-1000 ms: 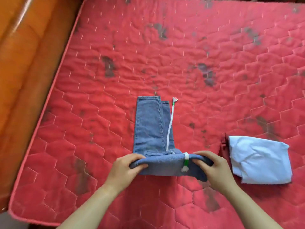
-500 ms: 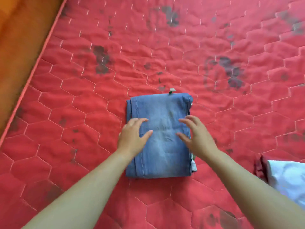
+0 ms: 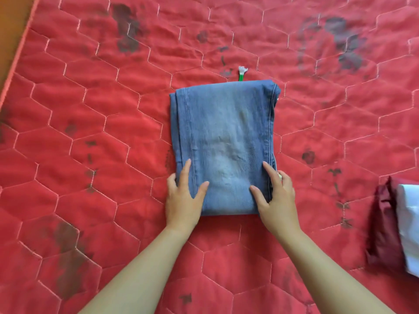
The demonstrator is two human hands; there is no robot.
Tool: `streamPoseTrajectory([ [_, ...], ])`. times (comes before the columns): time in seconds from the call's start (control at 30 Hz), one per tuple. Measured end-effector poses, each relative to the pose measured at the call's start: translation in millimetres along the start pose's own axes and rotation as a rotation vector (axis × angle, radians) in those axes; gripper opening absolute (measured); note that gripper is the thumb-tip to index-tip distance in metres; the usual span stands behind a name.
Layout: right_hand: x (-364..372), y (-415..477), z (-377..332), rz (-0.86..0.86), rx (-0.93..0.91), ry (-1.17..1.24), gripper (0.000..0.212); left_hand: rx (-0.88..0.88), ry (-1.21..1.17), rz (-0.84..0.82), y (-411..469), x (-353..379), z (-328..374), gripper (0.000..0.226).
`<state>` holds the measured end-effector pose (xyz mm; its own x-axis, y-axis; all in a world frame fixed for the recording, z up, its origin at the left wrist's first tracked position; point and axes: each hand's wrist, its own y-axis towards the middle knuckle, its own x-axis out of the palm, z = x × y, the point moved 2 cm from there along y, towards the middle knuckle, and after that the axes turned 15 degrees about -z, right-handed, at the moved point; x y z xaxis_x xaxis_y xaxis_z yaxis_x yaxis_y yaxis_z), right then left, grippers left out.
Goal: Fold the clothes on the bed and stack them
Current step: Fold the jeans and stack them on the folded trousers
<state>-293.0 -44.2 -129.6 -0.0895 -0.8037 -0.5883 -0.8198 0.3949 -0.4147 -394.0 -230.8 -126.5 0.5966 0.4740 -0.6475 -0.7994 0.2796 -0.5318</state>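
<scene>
The folded jeans (image 3: 223,141) are lying flat at the middle of the red quilted mattress (image 3: 90,109), with a green-and-white drawstring tip (image 3: 242,73) poking out at their 12 o'clock edge. The left hand (image 3: 182,198) is pressing their 7 o'clock corner and the right hand (image 3: 277,196) their 5 o'clock corner, fingers straight, grasping nothing. At 4 o'clock, well apart, a white garment (image 3: 408,223) is lying over a maroon garment (image 3: 383,223).
</scene>
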Motion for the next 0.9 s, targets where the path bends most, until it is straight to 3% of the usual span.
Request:
streamPoseTrajectory([
  [0.27,0,-85,26,-0.094,-0.015,-0.006,0.061,-0.001,-0.016,-0.285,-62,17,-27,0.079],
  [0.4,-2,-119,41,-0.067,-0.011,-0.15,0.056,-0.008,0.035,-0.204,-96,18,-41,0.079],
  [0.47,-4,-118,38,-0.004,-0.173,-0.305,0.048,0.106,0.196,-0.065,-103,16,-41,0.073],
  [0.53,-2,-114,35,-0.047,-0.362,-0.412,0.043,0.343,0.335,-0.02,-108,16,-39,0.057],
  [0.6,-1,-107,36,-0.171,-0.453,-0.462,0.05,0.505,0.352,-0.157,-110,17,-39,0.041],
  [0.7,-5,-98,40,-0.334,-0.46,-0.515,0.068,0.515,0.33,-0.281,-108,20,-46,0.036],
  [0.9,-19,-89,20,-0.224,-0.502,-0.35,0.015,0.446,0.291,-0.322,-105,16,-42,0.058],
])
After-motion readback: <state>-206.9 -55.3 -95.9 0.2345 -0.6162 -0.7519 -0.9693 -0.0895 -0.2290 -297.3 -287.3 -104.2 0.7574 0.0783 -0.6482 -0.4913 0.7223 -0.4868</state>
